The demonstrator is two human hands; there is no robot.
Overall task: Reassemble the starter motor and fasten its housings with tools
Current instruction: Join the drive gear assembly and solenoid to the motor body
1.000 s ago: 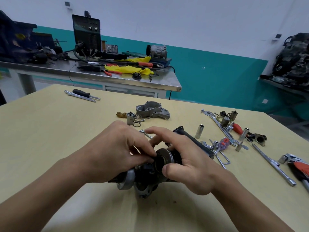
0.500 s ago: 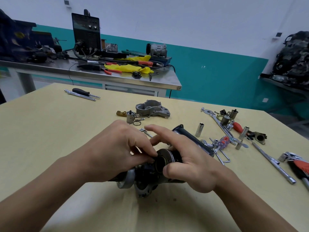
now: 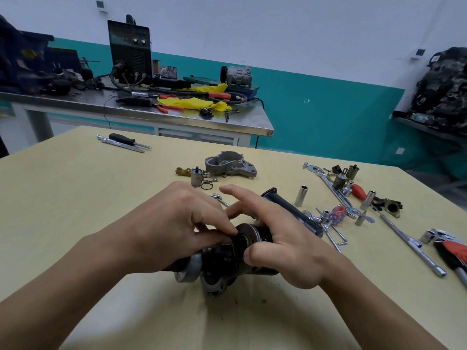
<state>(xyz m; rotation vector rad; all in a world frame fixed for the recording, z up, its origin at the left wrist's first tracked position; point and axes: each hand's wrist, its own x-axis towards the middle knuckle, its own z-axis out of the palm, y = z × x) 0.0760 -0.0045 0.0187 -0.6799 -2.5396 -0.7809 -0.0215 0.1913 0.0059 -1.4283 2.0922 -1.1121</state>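
- The dark metal starter motor [image 3: 217, 263] lies on its side on the pale yellow bench [image 3: 75, 198], low and central.
- The left grip [image 3: 171, 228], reaching in from 9 o'clock, curls its fingers onto the motor's round brown end collar [image 3: 243, 242] and pinches its rim.
- The right grip [image 3: 283, 248], from 3 o'clock, clasps the motor body with its thumb on the collar and its index finger straight.
- A grey cast-metal housing [image 3: 231, 164] lies well apart at 12 o'clock.

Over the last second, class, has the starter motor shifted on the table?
No. The starter motor lies where it was, just as near the upright socket and the grey housing.
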